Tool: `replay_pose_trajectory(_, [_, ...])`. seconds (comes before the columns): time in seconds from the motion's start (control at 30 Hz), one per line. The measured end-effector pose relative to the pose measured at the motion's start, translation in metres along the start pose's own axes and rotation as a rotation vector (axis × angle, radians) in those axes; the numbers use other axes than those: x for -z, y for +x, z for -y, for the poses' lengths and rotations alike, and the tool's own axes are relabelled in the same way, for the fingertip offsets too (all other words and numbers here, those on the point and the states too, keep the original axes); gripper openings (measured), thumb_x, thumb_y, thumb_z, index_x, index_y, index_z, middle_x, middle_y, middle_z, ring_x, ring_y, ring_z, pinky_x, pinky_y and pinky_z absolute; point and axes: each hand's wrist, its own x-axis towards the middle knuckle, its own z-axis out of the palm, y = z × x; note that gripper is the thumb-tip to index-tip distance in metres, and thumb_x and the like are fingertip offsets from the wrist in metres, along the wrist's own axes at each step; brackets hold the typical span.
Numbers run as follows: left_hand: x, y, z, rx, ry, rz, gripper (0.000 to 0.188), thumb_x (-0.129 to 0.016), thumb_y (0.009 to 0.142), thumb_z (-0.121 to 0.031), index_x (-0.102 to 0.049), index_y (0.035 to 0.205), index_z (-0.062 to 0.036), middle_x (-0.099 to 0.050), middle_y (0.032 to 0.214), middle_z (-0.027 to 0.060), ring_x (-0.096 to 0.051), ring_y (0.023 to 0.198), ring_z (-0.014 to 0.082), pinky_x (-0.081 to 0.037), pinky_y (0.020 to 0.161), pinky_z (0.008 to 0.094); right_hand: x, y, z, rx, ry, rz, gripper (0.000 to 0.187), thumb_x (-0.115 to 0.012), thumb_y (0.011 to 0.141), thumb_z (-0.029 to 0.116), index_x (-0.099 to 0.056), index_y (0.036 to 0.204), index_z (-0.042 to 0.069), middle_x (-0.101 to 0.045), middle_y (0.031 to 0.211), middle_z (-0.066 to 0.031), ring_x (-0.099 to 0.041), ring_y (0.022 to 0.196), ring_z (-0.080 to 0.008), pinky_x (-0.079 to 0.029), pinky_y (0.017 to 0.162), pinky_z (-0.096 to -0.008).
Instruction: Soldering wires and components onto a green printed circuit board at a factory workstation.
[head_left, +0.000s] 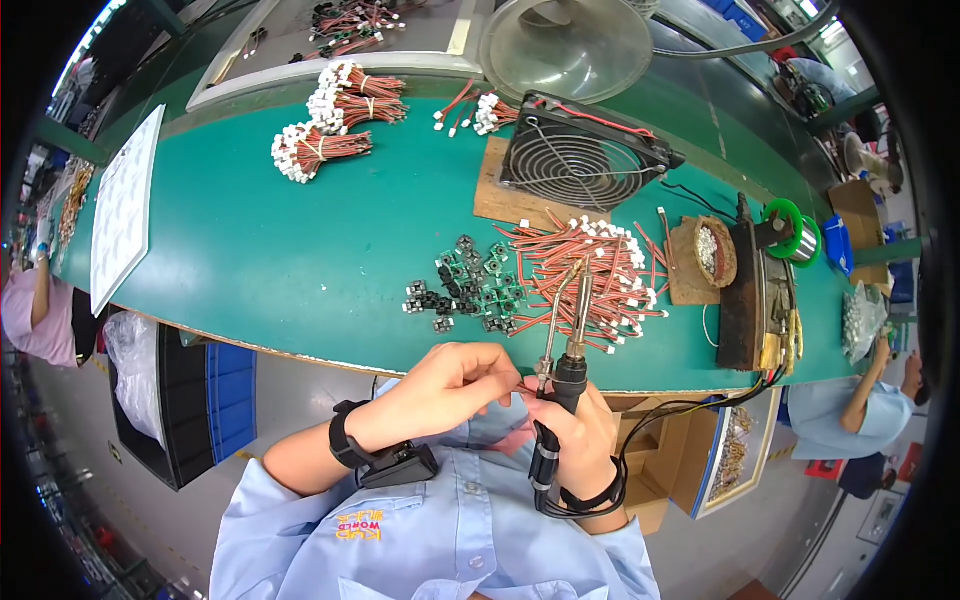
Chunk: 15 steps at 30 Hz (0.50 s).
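My right hand (583, 428) is wrapped round a soldering iron (570, 378) with a thin metal solder-feed tube beside its barrel; the tip points away from me over the bench. Close beside it, my left hand (462, 388) is closed in a pinch, and a thin red wire (524, 388) shows at its fingertips. Fingers partly hide what else may be held there. Beyond the iron lies a loose pile of red-and-black wire leads (610, 270) with white connectors. Left of that pile is a heap of small green and black circuit parts (470, 285).
A black fan (585, 155) stands on a wooden board behind the wires. To the right are a round tray of pellets (712, 252) and a green solder spool (795, 233) on a stand. Bundled wire leads (318, 150) and a white sheet (128, 210) lie left. Cables trail from the iron.
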Motion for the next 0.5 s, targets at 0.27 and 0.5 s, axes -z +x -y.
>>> replay_pose_trajectory(0.27, [0.033, -0.020, -0.019, -0.454, 0.686, -0.357, 0.017, -0.062, 0.083, -0.005, -0.061, 0.099, -0.0005, -0.060, 0.080, 0.0073, -0.057, 0.071, 0.0164, -0.046, 0.064, 0.0286, -0.001, -0.008, -0.008, -0.228, 0.144, 0.028, 0.026, -0.066, 0.075, -0.002, -0.054, 0.096, 0.008, -0.064, 0.089, -0.0144, -0.063, 0.076, -0.0232, -0.050, 0.063, -0.0295])
replay_pose_trajectory(0.5, [0.057, -0.020, -0.020, -0.521, 1.259, -0.515, 0.028, -0.066, 0.072, 0.001, -0.059, 0.099, -0.0011, -0.055, 0.093, 0.0115, -0.057, 0.081, 0.0295, -0.047, 0.069, 0.0359, -0.012, -0.005, -0.002, -0.350, 0.233, -0.308, 0.044, -0.063, 0.075, -0.016, -0.041, 0.104, 0.008, -0.061, 0.087, -0.0133, -0.061, 0.078, -0.0189, -0.049, 0.069, -0.0283])
